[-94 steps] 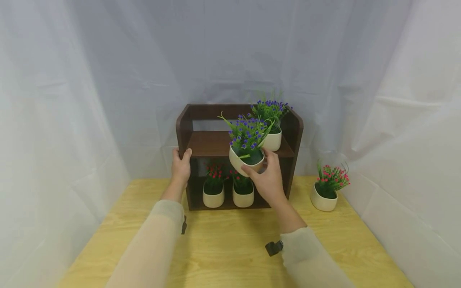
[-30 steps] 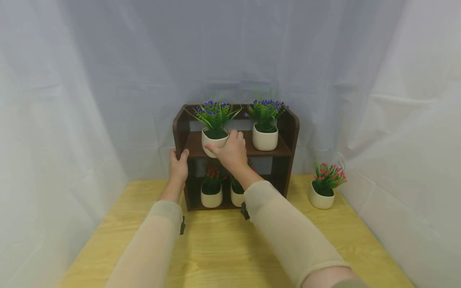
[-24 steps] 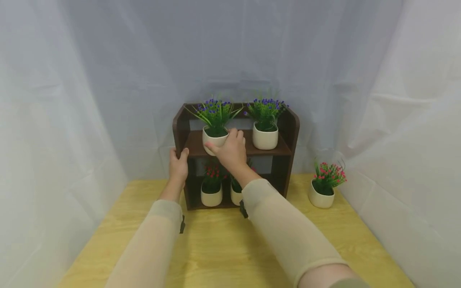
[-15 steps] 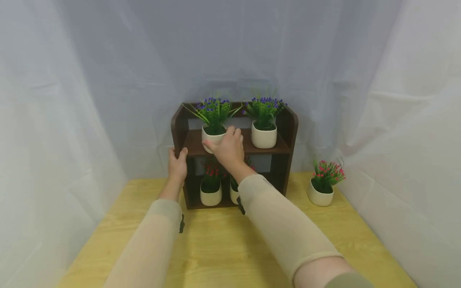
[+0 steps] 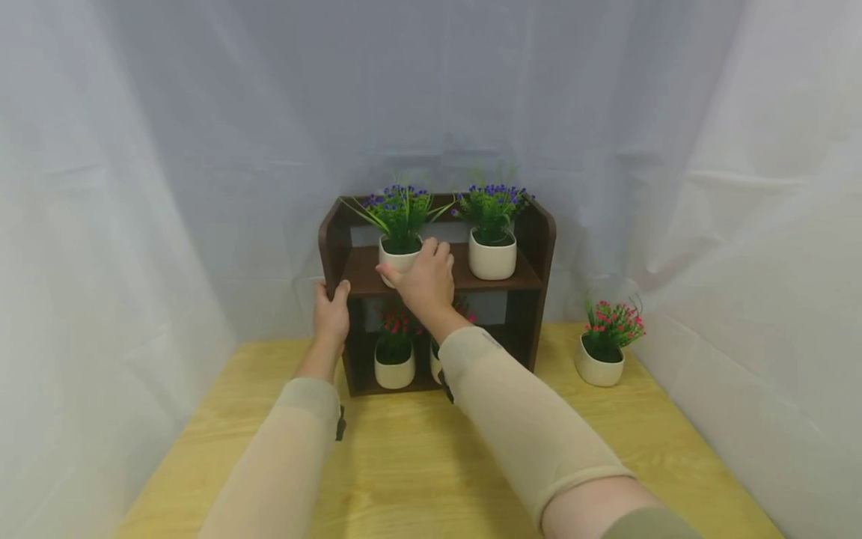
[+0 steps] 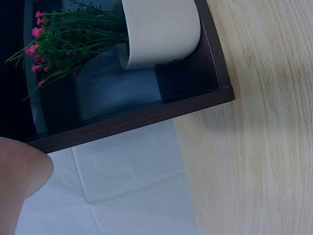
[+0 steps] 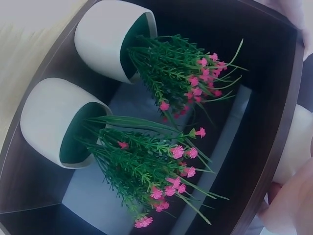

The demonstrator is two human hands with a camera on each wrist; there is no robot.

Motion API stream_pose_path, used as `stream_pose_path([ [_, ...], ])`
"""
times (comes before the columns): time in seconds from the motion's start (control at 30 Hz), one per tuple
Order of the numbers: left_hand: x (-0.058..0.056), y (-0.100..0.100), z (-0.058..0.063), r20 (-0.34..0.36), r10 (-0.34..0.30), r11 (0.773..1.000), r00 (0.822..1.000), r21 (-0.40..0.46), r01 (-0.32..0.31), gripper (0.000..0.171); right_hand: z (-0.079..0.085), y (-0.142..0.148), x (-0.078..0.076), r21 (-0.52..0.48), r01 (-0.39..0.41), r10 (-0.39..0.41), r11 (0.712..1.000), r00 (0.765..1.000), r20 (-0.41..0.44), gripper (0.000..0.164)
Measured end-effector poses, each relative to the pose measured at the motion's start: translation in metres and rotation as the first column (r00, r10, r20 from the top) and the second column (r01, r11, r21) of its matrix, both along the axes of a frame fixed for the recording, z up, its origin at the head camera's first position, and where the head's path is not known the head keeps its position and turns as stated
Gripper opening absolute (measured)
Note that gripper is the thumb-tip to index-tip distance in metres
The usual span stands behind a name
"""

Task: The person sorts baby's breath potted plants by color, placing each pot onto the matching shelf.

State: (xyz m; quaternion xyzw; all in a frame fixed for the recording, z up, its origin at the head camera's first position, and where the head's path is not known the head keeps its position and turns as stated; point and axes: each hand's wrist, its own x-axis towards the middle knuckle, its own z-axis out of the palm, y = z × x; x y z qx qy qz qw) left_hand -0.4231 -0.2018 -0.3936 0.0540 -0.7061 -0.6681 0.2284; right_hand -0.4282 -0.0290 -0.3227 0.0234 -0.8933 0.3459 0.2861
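White drapes behind; on the counter (image 5: 404,457), left hand (image 5: 331,318) grips the shelf (image 5: 539,247) side, apparently steadying it, while right hand (image 5: 420,281) cups the blue-flowered pot (image 5: 393,258), seating it upright on the upper tier.

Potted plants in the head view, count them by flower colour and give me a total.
Small cream pots with purple-flowered plants, on the upper board of the dark brown wooden shelf: 2
Small cream pots with pink-flowered plants: 3, two on the lower board, one on the table
Total: 5

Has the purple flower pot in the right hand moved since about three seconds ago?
Yes. The purple flower pot went leftward, from beside the other purple pot to the shelf's left end.
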Motion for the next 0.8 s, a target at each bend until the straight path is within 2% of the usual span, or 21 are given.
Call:
stream_pose_path([
  [0.17, 0.000, -0.001, 0.000, -0.016, 0.010, 1.000, 1.000, 0.004, -0.010, 0.046, 0.000, -0.005, -0.001, 0.012, 0.011, -0.011, 1.000, 1.000, -0.020, 0.096],
  [0.43, -0.001, -0.002, -0.003, -0.004, -0.010, 1.000, 1.000, 0.016, 0.010, 0.047, -0.002, -0.011, 0.000, 0.061, 0.068, -0.067, 0.996, 0.997, -0.023, 0.099],
  [0.6, -0.002, -0.002, -0.004, 0.013, -0.016, 1.000, 1.000, 0.008, 0.016, 0.049, -0.006, -0.013, -0.003, 0.092, 0.120, -0.115, 0.988, 0.992, -0.058, 0.101],
  [0.8, -0.003, -0.002, -0.003, 0.008, -0.007, 1.000, 1.000, -0.010, 0.007, 0.050, -0.008, -0.012, -0.006, 0.110, 0.138, -0.129, 0.984, 0.988, -0.088, 0.100],
])
